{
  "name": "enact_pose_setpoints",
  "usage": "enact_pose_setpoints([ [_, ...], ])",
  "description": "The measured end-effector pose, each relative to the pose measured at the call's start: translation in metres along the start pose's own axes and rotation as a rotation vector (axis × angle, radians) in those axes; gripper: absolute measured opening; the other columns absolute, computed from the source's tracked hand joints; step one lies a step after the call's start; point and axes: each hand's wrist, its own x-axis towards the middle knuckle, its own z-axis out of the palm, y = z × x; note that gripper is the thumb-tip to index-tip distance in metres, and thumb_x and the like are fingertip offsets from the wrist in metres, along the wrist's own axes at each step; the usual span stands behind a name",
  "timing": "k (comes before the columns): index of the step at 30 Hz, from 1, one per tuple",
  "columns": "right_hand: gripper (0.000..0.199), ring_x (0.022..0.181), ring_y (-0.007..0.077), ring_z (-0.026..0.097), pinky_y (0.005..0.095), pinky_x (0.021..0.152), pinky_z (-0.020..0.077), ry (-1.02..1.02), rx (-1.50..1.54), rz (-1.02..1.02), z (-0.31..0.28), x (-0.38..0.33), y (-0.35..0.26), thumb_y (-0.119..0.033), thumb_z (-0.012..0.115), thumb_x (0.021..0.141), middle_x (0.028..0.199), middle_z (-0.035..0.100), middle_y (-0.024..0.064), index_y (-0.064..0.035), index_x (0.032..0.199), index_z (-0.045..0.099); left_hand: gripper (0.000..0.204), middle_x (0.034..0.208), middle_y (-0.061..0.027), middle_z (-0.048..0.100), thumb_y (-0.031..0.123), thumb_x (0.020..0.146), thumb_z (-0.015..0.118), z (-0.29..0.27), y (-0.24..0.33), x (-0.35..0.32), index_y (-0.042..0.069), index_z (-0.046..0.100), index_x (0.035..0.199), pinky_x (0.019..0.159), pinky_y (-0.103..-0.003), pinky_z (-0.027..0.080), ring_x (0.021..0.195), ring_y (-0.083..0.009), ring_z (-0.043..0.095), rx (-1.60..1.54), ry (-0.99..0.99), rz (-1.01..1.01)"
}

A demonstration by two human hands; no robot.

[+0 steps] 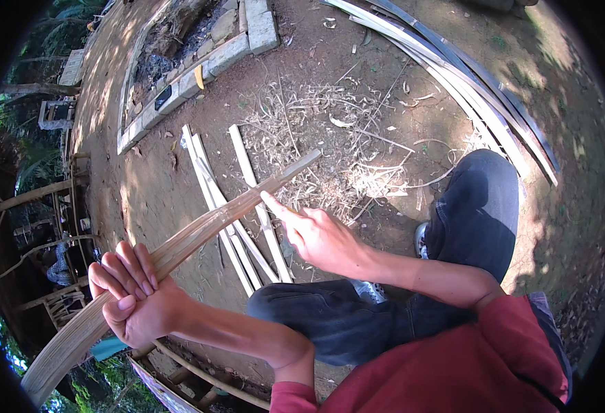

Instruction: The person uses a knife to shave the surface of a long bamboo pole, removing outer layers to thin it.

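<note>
A long, flat, light-brown bamboo strip runs aslant from the lower left up to the middle of the view, above the ground. My left hand is closed around its near part, with the fingers wrapped over the top. Near its far end, the outstretched index finger of my right hand touches the strip's edge. The other right fingers are curled, and I see nothing held in them. Beneath the strip, several narrow pale slats lie on the ground, some crossing each other.
Curled shavings are scattered on the earth ahead. Long bent strips lie at the far right. A stone-edged bed with a dark phone-like object on its rim is at the far left. My bent legs are close by.
</note>
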Motion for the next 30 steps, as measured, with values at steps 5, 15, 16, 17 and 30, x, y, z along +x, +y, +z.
enact_pose_setpoints([
  [5,0.076,0.055,0.0259,0.056,0.0380,0.057,0.0544,0.075,-0.153,-0.024,0.026,-0.011,0.049,0.000,0.054,0.091,0.082,0.054,0.0192,-0.0197,0.157,0.023,0.025,0.051,-0.0019,0.024,0.010,0.047,0.043,0.002,0.002,-0.003,0.014,0.021,0.057,0.034,-0.020,0.019,0.042,-0.0123,0.016,-0.009,-0.104,-0.022],
  [15,0.071,0.063,0.0349,0.061,0.0458,0.063,0.0519,-0.034,-0.060,0.018,0.000,-0.005,-0.002,-0.005,0.054,0.091,0.077,0.056,0.0212,-0.0182,0.156,0.027,0.024,0.050,-0.0025,0.024,0.009,0.047,0.043,-0.009,0.001,0.003,0.013,0.021,0.057,0.035,-0.021,0.018,0.042,-0.0127,0.017,-0.083,-0.122,-0.048],
  [16,0.072,0.064,0.0350,0.061,0.0455,0.064,0.0523,-0.023,-0.069,-0.025,0.001,-0.006,-0.007,-0.005,0.055,0.091,0.078,0.056,0.0209,-0.0185,0.156,0.026,0.025,0.050,-0.0024,0.023,0.009,0.047,0.043,-0.010,0.002,0.003,0.013,0.021,0.057,0.036,-0.021,0.018,0.042,-0.0126,0.016,-0.082,-0.140,-0.047],
  [17,0.073,0.065,0.0351,0.061,0.0452,0.064,0.0526,-0.012,-0.078,-0.068,0.000,-0.008,-0.012,-0.004,0.055,0.090,0.080,0.056,0.0207,-0.0189,0.156,0.026,0.025,0.050,-0.0023,0.023,0.008,0.047,0.043,-0.011,0.003,0.003,0.013,0.021,0.057,0.036,-0.021,0.018,0.043,-0.0126,0.016,-0.080,-0.157,-0.045],
  [30,0.070,0.050,0.0231,0.057,0.0363,0.052,0.0547,0.030,-0.045,-0.092,0.009,-0.004,0.011,0.001,0.052,0.089,0.063,0.059,0.0175,-0.0049,0.154,0.027,0.022,0.049,-0.0024,0.025,0.009,0.048,0.041,-0.011,0.000,0.006,0.013,0.021,0.057,0.032,-0.021,0.024,0.040,-0.0133,0.021,-0.068,-0.005,-0.022],
])
